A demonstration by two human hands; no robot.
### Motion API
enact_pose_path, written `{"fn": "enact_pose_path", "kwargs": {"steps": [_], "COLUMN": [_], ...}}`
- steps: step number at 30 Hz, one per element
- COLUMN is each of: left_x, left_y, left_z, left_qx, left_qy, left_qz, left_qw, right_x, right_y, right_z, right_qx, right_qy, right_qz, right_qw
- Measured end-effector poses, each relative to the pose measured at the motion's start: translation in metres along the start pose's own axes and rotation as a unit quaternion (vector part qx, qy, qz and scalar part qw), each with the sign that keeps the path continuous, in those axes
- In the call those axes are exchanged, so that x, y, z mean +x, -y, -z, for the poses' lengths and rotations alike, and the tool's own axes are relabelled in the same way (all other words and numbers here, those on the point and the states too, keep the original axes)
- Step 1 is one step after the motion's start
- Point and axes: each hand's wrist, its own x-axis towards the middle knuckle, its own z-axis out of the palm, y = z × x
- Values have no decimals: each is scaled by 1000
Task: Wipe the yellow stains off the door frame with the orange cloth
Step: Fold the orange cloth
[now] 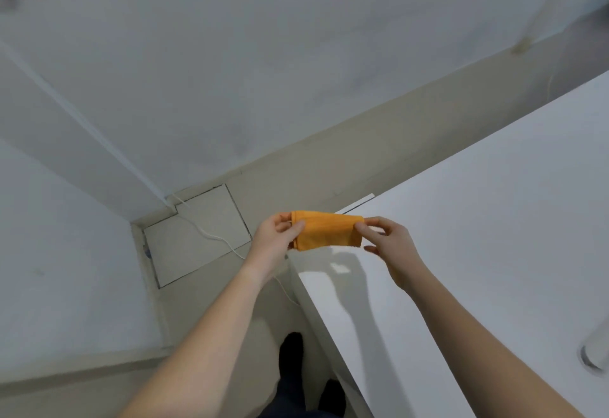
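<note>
Left hand and right hand, each pinching one end of folded orange cloth, cloth spanning between them, over worktop corner

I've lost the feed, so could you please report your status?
Left grip and right grip each pinch an end of the orange cloth. Yellow stain upper right, untouched. Nothing seen between cloth and stain.

Bare forearms, dark trousers, black footwear
</note>
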Motion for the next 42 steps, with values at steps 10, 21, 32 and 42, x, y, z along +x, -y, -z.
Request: {"fn": "enact_pose_path", "kwargs": {"steps": [10, 21, 32, 42], "left_x": [-85, -147, -199, -270], "left_y": [-105, -190, -194, -154], "left_z": [72, 192, 313, 361], "left_qx": [-85, -32, 10, 44], "left_qy": [-77, -141, -216, -309], "left_qz": [-154, -227, -171, -135], "left_qw": [981, 963, 961, 940], "right_x": [-52, -73, -102, -138], "right_y": [107, 205, 249, 272], "right_z": [-52, -169, -298, -395], "right_qx": [29, 55, 36, -33], "right_qy": [74, 146, 258, 400], "right_qz": [201, 267, 309, 362], "right_qw": [976, 951, 915, 841]}}
